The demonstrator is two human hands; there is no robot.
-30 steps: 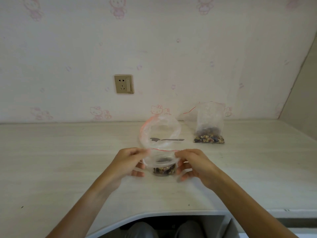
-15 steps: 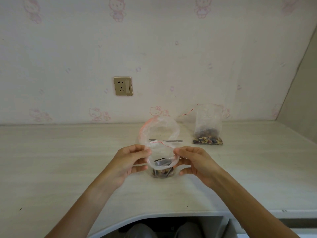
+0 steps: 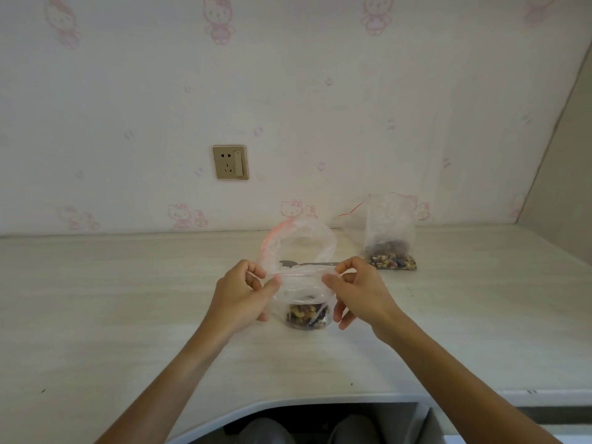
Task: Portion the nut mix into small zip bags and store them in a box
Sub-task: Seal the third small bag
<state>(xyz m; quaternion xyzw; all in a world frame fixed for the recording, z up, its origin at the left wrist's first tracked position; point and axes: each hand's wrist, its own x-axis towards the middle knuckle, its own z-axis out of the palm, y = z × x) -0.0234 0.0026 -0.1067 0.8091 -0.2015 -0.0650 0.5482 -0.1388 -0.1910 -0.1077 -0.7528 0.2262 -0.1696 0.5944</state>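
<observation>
A small clear zip bag [image 3: 301, 251] with a red-lined mouth stands on the pale desk [image 3: 128, 299], with nut mix [image 3: 306, 315] at its bottom. My left hand [image 3: 238, 296] pinches the left end of its near rim. My right hand [image 3: 355, 290] pinches the right end. The far rim arches up and the mouth gapes. A second clear bag [image 3: 389, 232] with nut mix stands at the back right, apart from my hands. No box is in sight.
A metal spoon [image 3: 315, 263] lies on the desk just behind the held bag. A wall socket [image 3: 230, 162] sits on the patterned wall. The desk's curved front edge [image 3: 288, 402] is close to my knees.
Both hands have risen a little along the bag and drawn the near rim straighter and tauter. The mouth looks flatter than before. The bag at the back right has not moved.
</observation>
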